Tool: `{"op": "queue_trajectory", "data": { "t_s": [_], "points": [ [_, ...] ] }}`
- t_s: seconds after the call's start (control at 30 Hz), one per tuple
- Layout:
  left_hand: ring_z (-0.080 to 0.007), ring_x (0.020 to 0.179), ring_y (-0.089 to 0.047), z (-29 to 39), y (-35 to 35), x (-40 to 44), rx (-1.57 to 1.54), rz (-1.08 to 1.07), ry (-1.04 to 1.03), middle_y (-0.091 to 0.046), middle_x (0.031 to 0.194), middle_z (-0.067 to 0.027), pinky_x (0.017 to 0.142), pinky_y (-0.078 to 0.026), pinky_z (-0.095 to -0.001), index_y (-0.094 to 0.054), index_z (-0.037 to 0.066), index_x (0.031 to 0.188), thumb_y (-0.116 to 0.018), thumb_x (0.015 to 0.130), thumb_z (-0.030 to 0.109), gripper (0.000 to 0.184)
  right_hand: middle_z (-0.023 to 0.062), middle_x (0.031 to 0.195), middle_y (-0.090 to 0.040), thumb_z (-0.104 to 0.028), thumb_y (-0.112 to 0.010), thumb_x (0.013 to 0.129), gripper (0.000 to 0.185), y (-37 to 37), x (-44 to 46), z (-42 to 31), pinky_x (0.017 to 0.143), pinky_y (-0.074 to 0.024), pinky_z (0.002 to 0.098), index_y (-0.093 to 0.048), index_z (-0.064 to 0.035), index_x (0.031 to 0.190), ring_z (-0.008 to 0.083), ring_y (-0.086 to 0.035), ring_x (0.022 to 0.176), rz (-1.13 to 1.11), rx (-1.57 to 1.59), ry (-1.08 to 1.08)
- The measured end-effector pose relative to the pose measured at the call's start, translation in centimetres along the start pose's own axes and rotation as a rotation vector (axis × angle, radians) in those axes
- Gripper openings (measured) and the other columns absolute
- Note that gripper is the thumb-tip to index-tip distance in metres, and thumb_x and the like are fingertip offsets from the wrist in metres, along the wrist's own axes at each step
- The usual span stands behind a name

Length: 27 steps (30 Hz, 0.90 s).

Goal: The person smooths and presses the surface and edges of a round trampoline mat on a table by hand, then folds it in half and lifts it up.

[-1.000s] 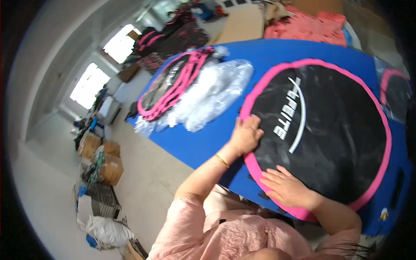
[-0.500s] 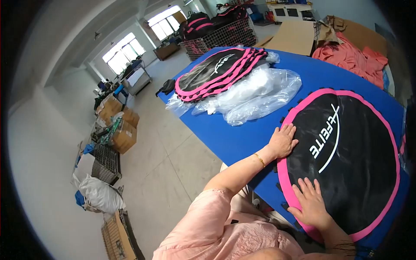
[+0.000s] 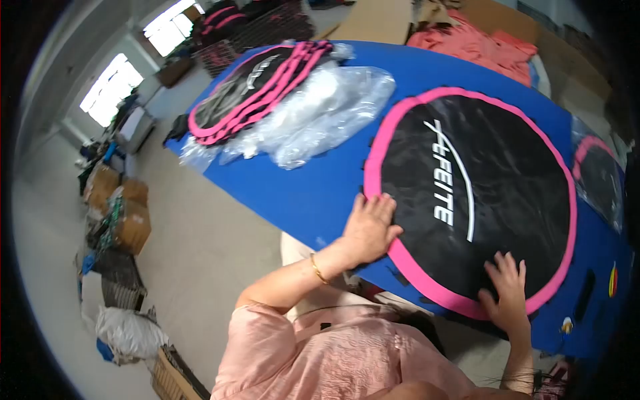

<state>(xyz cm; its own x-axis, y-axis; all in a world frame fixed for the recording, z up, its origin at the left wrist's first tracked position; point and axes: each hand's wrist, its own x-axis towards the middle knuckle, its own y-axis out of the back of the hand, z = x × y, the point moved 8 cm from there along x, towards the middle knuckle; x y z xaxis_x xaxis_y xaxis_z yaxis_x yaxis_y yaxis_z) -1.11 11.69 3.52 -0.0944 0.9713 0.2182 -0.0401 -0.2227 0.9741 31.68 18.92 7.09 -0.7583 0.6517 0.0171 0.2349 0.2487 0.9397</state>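
A round black trampoline mat (image 3: 513,180) with a pink border and white lettering lies flat on the blue table (image 3: 267,190). My left hand (image 3: 371,227) rests on its left edge, palm down with the fingers stretched out over the pink border. Near the edge closest to me, my right hand (image 3: 507,290) is over the mat with fingers spread, slightly blurred; whether it presses on the fabric I cannot tell. Neither hand grips anything.
Several similar pink-edged mats (image 3: 233,100) are piled at the table's far left, beside clear plastic bags (image 3: 333,100). A bagged mat (image 3: 599,173) lies at the right edge, with a dark strip (image 3: 585,295) nearer me. Coral fabric (image 3: 467,47) sits beyond the table.
The view has swung right, bringing the bagged mat and small items at the right into sight. My right hand has shifted rightward along the mat's near edge; my left stays on the left border.
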Motion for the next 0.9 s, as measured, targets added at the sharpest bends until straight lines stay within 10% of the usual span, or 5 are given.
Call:
{"op": "queue_trajectory", "data": {
  "t_s": [0.13,0.9],
  "points": [
    [-0.0348,0.149,-0.043,-4.2,-1.6,4.3,0.064,-0.043,0.034,-0.050,0.159,-0.0153,0.123,-0.020,-0.0678,-0.051,0.002,0.153,-0.047,0.108,0.043,0.061,0.0208,0.164,-0.041,-0.026,-0.048,0.107,0.050,-0.9,-2.0,7.2,0.128,-0.0127,0.0588,-0.052,-0.0113,0.154,0.0404,-0.031,0.155,0.148,-0.206,-0.458],
    [-0.0346,0.147,-0.046,-6.7,-3.4,12.0,0.092,-0.019,0.051,-0.051,0.158,-0.0167,0.121,-0.024,-0.0707,-0.052,0.001,0.150,-0.049,0.107,0.042,0.060,0.0232,0.155,-0.052,-0.018,-0.051,0.106,0.039,-0.8,-2.7,7.6,0.126,-0.0199,0.0571,-0.063,-0.0045,0.141,0.0427,-0.041,0.149,0.356,-0.090,-0.370]
  ]
}}
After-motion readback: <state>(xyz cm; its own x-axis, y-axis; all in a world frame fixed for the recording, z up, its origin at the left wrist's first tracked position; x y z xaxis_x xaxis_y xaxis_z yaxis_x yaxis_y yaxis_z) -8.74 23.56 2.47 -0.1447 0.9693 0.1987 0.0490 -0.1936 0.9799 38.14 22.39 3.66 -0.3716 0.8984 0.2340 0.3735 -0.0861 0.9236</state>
